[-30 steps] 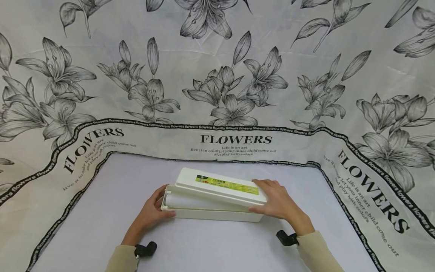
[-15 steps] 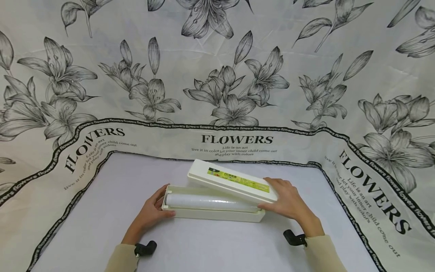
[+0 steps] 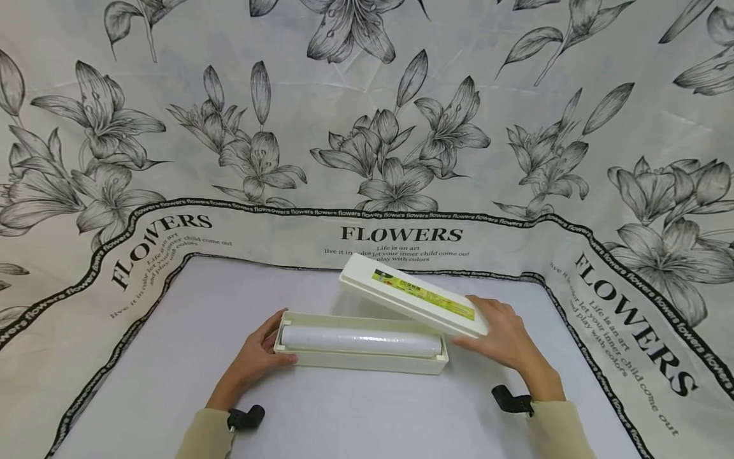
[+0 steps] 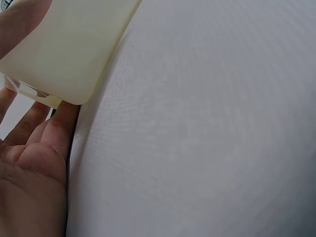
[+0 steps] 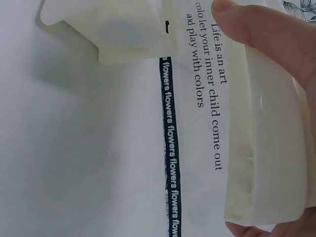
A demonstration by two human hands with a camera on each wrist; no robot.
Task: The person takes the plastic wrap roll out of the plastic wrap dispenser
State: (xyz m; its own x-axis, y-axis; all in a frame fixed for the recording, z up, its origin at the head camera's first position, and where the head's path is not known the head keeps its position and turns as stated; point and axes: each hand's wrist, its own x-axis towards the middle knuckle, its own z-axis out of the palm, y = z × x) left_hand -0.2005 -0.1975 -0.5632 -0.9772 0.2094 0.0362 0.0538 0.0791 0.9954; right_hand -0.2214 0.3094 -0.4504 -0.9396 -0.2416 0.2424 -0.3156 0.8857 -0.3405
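Observation:
A long white plastic-wrap box [image 3: 355, 363] lies on the table with its top off, and a shiny roll of plastic wrap [image 3: 361, 341] sits inside it. My left hand [image 3: 257, 357] grips the box's left end, thumb at the front and fingers round the end and back. In the left wrist view the box's front wall [image 4: 74, 59] shows beside the thumb. My right hand [image 3: 501, 335] holds the white lid [image 3: 413, 306] by its right end. This lid, with a yellow-green label, tilts up to the left, raised behind and over the box's right part. Its hollow underside edge [image 5: 239, 148] shows in the right wrist view.
A white cloth [image 3: 355, 414] covers the tabletop. Behind it and along both sides runs a flower-printed fabric [image 3: 395, 185] with a black lettered band. Each wrist carries a small black camera mount [image 3: 246, 418].
My right hand has lifted the lid up and to the right, off the box, uncovering the roll of plastic wrap. The left hand stays on the box's left end.

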